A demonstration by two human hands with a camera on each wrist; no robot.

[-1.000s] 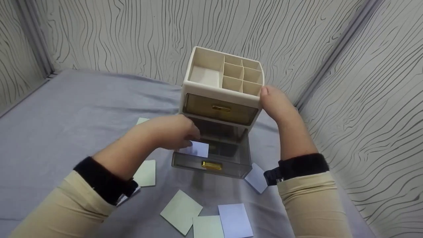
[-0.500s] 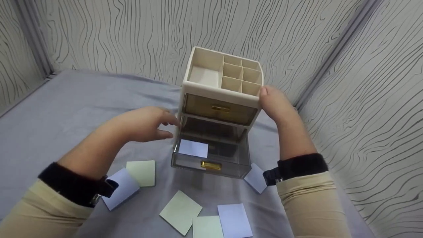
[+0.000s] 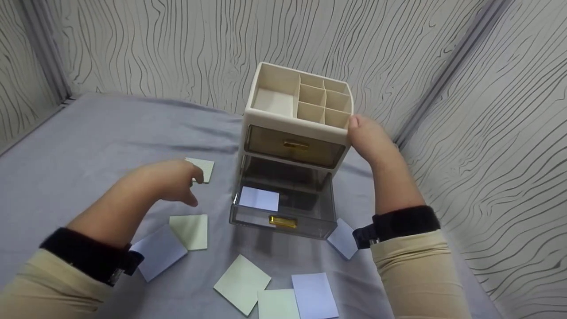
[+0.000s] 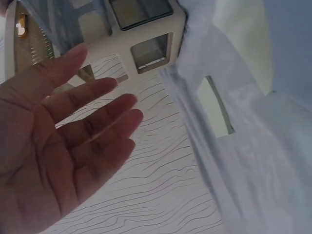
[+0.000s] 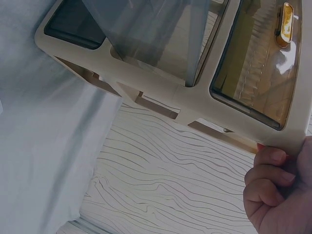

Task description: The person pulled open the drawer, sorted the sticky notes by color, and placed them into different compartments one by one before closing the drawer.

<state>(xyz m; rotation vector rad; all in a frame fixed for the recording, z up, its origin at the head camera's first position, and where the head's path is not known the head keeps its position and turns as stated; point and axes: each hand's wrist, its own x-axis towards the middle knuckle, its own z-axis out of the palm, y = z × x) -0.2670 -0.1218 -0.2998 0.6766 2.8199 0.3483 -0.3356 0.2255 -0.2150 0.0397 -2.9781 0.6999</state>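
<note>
A cream desk organizer (image 3: 305,122) stands on the cloth, its middle drawer (image 3: 316,227) of smoky clear plastic pulled out. Flat inside that drawer, at the left, lies a lavender note pad (image 3: 260,199). My right hand (image 3: 372,141) grips the organizer's upper right edge; the right wrist view has its curled fingers (image 5: 267,171) at the frame. To the left of the drawer is my left hand (image 3: 166,180), holding nothing, its fingers spread and apart in the left wrist view. It partly covers a pale green note pad (image 3: 206,169).
Near the left wrist, a lavender pad (image 3: 163,253) overlaps a green pad (image 3: 195,230). Two green pads and a lavender pad (image 3: 315,296) lie in front of the organizer. Another lavender pad (image 3: 343,239) is by the drawer's right corner. Patterned walls (image 3: 177,48) surround the cloth.
My left hand has let go of the lavender pad in the drawer, come out, and moved left to the green pad. My right hand keeps its place on the organizer.
</note>
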